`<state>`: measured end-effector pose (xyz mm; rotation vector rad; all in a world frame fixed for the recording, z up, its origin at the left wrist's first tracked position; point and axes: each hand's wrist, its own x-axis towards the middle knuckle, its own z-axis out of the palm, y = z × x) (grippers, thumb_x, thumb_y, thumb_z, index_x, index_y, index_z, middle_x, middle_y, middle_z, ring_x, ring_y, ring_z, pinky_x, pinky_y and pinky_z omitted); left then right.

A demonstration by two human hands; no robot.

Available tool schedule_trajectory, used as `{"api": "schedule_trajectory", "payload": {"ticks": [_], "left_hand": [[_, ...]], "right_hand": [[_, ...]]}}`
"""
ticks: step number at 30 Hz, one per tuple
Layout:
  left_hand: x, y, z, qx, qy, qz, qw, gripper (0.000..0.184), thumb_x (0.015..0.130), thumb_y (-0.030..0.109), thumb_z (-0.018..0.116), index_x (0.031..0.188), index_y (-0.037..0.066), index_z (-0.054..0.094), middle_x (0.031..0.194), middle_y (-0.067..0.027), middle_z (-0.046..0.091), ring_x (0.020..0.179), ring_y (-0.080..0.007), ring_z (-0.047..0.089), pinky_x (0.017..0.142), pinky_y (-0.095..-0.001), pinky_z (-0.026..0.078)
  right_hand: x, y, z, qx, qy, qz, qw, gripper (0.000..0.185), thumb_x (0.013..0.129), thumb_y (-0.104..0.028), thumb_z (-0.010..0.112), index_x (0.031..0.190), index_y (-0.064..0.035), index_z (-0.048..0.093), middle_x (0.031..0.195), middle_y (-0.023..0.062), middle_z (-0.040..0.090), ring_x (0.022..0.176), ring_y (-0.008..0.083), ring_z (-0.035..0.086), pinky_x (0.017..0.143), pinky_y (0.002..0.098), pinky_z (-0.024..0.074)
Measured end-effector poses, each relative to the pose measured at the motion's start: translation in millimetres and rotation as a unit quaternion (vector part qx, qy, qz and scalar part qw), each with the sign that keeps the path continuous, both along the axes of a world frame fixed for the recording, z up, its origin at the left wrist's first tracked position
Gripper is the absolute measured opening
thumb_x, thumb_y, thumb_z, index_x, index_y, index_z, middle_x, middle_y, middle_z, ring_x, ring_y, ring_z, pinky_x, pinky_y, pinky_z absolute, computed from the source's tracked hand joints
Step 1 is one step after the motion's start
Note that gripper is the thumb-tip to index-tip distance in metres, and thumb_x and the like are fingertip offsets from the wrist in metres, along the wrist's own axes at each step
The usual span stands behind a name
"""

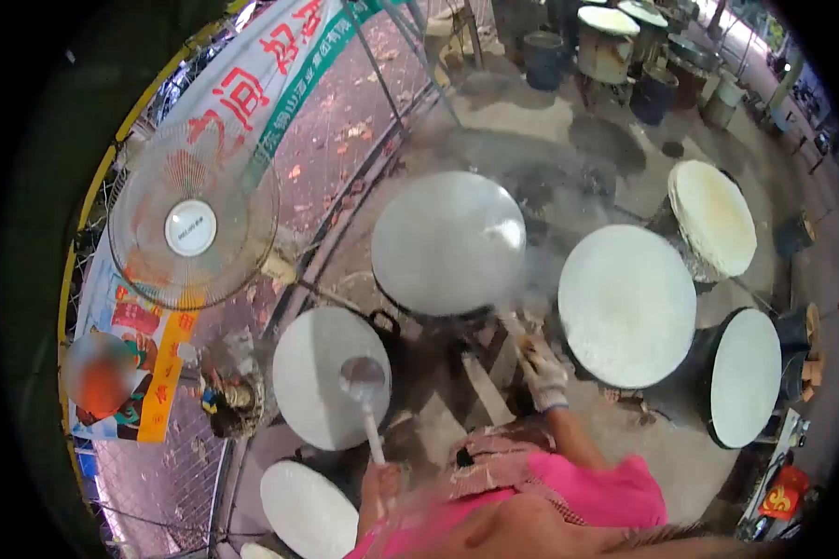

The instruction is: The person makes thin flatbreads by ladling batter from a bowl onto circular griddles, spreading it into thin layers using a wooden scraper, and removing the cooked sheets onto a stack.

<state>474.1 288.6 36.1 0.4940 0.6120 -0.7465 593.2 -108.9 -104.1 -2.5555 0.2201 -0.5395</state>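
Observation:
My bare left hand (380, 486) is closed around the pale handle of a ladle (362, 379). The ladle's round grey bowl lies over a white-filled round vessel (312, 401); whether it touches the white surface I cannot tell. My right hand (544, 374), in a whitish glove, is closed around a short pale tool (515, 334) whose kind is too blurred to make out. That tool points toward the lower right edge of a large round grey griddle (447, 244), which has a bright shine on its right side and haze around it.
Right of the griddle stand white round-topped vessels (627, 306), (746, 377), and a thick pale round stack (713, 219). Another white round top (309, 512) is at lower left. A wire fan (192, 228) stands left, before a fence with banners. Buckets (543, 61) and pots stand behind.

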Motion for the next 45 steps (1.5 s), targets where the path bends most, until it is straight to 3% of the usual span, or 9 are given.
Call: {"api": "schedule_trajectory", "payload": {"ticks": [4,16,19,21,26,30,32,36,45], "left_hand": [[2.0,-9.8,6.4,0.031,0.037,0.026,0.999,0.029,0.086,0.026,0.041,0.061,0.015,0.034,0.045,0.0049,0.026,0.034,-0.0083,0.027,0.031,-0.0232,0.023],[-18.5,-22.1,25.1,0.075,0.054,0.106,0.99,0.027,0.086,0.026,0.041,0.062,0.015,0.034,0.045,0.0051,0.025,0.035,-0.0086,0.027,0.031,-0.0237,0.024],[-35.0,-14.2,31.4,0.126,0.02,0.104,0.986,0.019,0.086,0.019,0.044,0.068,0.012,0.043,0.048,0.0038,0.027,0.036,-0.0076,0.029,0.032,-0.0228,0.025],[-30.7,-13.3,32.6,0.169,-0.002,0.121,0.978,0.006,0.085,0.016,0.045,0.083,0.012,0.048,0.051,0.0028,0.029,0.037,-0.0069,0.03,0.032,-0.0218,0.026],[-41.6,6.6,-13.4,0.092,-0.005,0.138,0.986,0.04,0.086,0.012,0.042,0.125,0.023,0.04,0.056,0.0018,0.032,0.037,-0.0063,0.029,0.031,-0.0198,0.027],[-35.0,-12.8,16.4,0.163,-0.045,0.144,0.975,0.043,0.088,0.01,0.041,0.129,0.023,0.04,0.057,0.0025,0.03,0.038,-0.0052,0.026,0.031,-0.0193,0.026],[-29.8,-20.4,21.6,0.107,0.019,0.181,0.977,0.045,0.087,0.009,0.043,0.13,0.023,0.039,0.058,0.0028,0.03,0.038,-0.0051,0.025,0.032,-0.0188,0.025],[-18.1,-22.8,1.0,-0.065,0.02,0.18,0.981,0.005,0.086,0.012,0.046,0.088,0.01,0.051,0.054,0.0035,0.028,0.038,-0.0048,0.026,0.032,-0.0172,0.025],[2.4,-10.9,-26.3,0.028,0.065,0.103,0.992,0.031,0.085,0.025,0.045,0.058,0.012,0.039,0.045,0.001,0.031,0.032,-0.0117,0.031,0.028,-0.0252,0.03]], "right_hand": [[120.7,-20.0,56.2,0.382,0.108,-0.059,0.916,0.033,0.084,-0.033,0.049,0.099,-0.0077,0.063,0.082,0.0191,0.063,0.077,0.0346,0.06,0.066,0.0414,0.0447],[174.0,24.7,-20.0,0.226,0.037,-0.027,0.973,0.033,0.079,-0.028,0.059,0.092,0.0021,0.065,0.078,0.006,0.065,0.068,0.0152,0.061,0.057,0.0295,0.046],[129.6,-5.2,142.2,0.625,0.128,-0.05,0.768,0.032,0.078,-0.025,0.059,0.097,0.0,0.065,0.085,0.0061,0.064,0.069,0.0151,0.06,0.057,0.0277,0.046],[130.7,-32.4,71.4,0.747,0.116,-0.053,0.652,0.027,0.078,-0.019,0.059,0.097,-0.0003,0.064,0.081,0.0055,0.062,0.067,0.0144,0.058,0.056,0.0273,0.0458],[124.6,12.8,21.0,0.485,0.064,-0.006,0.872,0.028,0.076,-0.018,0.064,0.092,0.0047,0.066,0.076,0.0042,0.063,0.062,0.011,0.056,0.056,0.0251,0.0441],[125.1,-29.2,80.2,0.723,0.11,-0.037,0.681,0.032,0.077,-0.02,0.063,0.099,0.0038,0.062,0.076,0.0094,0.065,0.061,0.0174,0.06,0.061,0.0288,0.0482],[115.4,-10.2,9.0,0.421,-0.024,0.082,0.903,0.031,0.078,-0.019,0.063,0.099,0.0032,0.062,0.08,0.0107,0.065,0.069,0.0184,0.061,0.065,0.0287,0.0482],[82.0,48.0,6.9,0.561,0.152,0.03,0.813,0.019,0.077,-0.011,0.066,0.092,-0.0009,0.067,0.084,0.0053,0.063,0.077,0.0106,0.055,0.069,0.0253,0.0449],[192.5,-62.8,64.1,0.048,0.179,0.007,0.983,0.026,0.082,-0.03,0.05,0.101,-0.0157,0.061,0.091,0.0172,0.061,0.083,0.0348,0.06,0.073,0.0409,0.0481]]}}
